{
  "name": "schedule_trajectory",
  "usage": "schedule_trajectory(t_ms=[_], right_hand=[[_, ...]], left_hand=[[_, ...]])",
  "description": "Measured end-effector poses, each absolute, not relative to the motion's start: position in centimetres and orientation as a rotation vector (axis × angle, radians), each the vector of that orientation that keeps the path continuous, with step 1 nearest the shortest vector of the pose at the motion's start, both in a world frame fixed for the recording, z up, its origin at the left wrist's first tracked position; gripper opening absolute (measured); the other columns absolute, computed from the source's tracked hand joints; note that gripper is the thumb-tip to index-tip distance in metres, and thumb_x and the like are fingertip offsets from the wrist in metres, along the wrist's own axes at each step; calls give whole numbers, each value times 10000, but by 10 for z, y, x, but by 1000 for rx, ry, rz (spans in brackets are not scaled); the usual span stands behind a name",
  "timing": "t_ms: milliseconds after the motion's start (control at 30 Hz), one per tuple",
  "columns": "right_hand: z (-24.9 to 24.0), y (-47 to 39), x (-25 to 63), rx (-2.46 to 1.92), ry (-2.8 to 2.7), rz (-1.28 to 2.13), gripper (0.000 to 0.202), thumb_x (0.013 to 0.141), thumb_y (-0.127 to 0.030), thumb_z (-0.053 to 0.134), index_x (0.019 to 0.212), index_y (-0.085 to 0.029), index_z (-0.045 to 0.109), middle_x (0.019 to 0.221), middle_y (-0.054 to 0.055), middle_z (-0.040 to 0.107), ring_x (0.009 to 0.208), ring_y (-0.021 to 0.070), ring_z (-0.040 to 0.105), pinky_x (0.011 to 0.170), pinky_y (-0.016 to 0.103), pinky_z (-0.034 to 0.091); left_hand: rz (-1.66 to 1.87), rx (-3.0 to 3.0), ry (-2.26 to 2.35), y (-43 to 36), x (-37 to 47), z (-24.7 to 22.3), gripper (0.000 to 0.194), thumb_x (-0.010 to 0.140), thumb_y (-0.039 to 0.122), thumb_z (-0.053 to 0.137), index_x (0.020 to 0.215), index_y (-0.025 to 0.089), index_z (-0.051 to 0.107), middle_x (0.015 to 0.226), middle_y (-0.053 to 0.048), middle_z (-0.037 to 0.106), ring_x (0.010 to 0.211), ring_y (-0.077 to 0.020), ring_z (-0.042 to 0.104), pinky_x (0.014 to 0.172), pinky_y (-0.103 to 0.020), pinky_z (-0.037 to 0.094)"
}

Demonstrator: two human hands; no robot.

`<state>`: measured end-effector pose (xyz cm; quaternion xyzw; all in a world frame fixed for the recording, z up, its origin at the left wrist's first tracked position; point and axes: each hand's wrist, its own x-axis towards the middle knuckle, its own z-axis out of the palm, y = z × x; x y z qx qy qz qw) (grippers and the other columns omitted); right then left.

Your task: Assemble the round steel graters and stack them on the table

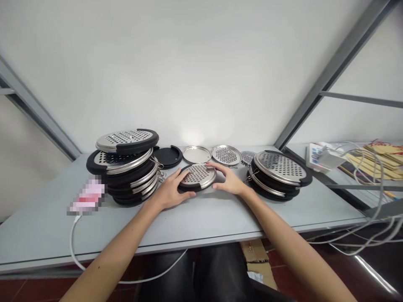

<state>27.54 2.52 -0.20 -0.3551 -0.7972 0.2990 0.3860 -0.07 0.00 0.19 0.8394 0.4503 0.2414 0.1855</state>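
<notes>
A round metal grater disc with a black rim section lies low over the grey table in front of me. My left hand holds its left side, fingers on the black part and thumb along the near edge. On the opposite side, my right hand grips the metal rim, fingertips at the far edge and thumb near the front. Behind it lie a black round base, a plain metal ring dish, a perforated grater disc and a smaller, partly hidden grating disc.
A tall, uneven stack of round graters stands left, a shorter stack right. A pixelated pink thing with a white cable lies at left. A power strip and yellow envelopes sit far right, beyond the metal frame.
</notes>
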Motion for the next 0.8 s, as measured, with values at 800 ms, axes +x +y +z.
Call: schedule_trajectory(t_ms=[800], right_hand=[[-10,34,286,-1060,-2107,444,492,682,-49,530,1141,-195,628,1055,61,704,788,166,654,752,325,537]], left_hand=[[596,2451,1342,3,-6,5,842,770,677,607,1439,201,416,1526,-142,354,1407,-341,316,1141,-504,288]])
